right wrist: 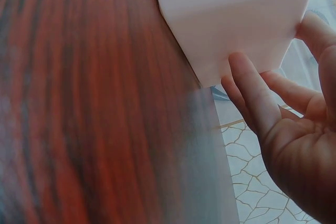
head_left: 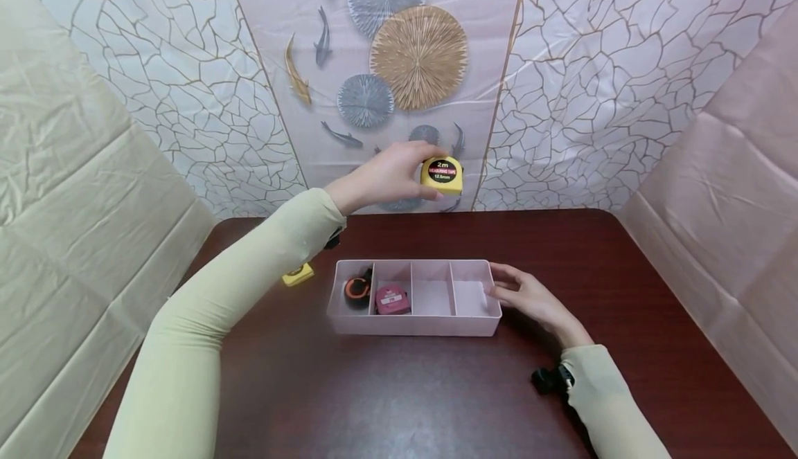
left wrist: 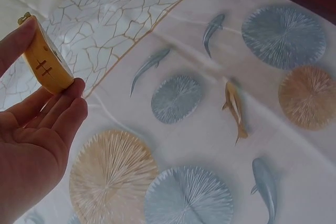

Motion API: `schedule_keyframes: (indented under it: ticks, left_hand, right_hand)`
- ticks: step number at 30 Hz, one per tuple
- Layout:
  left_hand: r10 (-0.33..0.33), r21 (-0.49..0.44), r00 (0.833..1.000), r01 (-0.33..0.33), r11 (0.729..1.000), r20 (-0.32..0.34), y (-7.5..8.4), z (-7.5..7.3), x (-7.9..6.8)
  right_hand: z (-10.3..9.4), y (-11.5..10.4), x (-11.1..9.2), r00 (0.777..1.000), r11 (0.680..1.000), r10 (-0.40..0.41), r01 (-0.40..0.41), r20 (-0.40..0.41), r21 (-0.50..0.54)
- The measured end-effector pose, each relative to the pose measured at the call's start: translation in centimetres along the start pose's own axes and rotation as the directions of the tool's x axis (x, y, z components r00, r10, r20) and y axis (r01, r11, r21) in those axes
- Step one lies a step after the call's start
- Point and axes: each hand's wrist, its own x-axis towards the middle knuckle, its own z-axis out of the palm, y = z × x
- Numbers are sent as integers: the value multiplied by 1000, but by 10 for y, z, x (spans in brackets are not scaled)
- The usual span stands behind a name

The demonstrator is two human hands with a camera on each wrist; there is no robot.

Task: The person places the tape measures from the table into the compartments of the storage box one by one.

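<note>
My left hand [head_left: 389, 175] holds a yellow tape measure [head_left: 442, 176] between thumb and fingers, raised well above the table. Its label reads 2m, and the left wrist view shows its edge [left wrist: 46, 66] side-on. Below stands a pale pink divided tray [head_left: 414, 326] with a row of compartments. An orange and black tape measure [head_left: 358, 289] lies in the leftmost one, and a pink tape measure [head_left: 392, 300] in the one beside it. My right hand [head_left: 530, 300] grips the tray's right end, thumb at the rim and fingertips against the outer end wall [right wrist: 241, 30].
Another yellow tape measure [head_left: 298, 275] lies on the dark red-brown table [head_left: 405, 390], left of the tray and partly behind my left sleeve. Patterned cloth [head_left: 561, 99] hangs behind the table, and plain pale cloth [head_left: 717, 189] borders its sides.
</note>
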Motion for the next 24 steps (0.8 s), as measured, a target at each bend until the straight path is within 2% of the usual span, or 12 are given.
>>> schedule_keyframes:
  ticks: [7,15,24]
  left_hand:
    - [20,10,1000,-20,1000,5,-3,10,-4]
    - [-6,-6,1000,6,1000,23,-6,16,-9]
    - [-18,-38,999,19,999,32,-9,32,-12]
  right_hand:
    - [1,0,0,1000,1000,-11,11,-2,9]
    - [-1,-1,-1,1000,1000,-14,14,-4,11]
    - [0,1,0,1000,1000,-2,1,4,28]
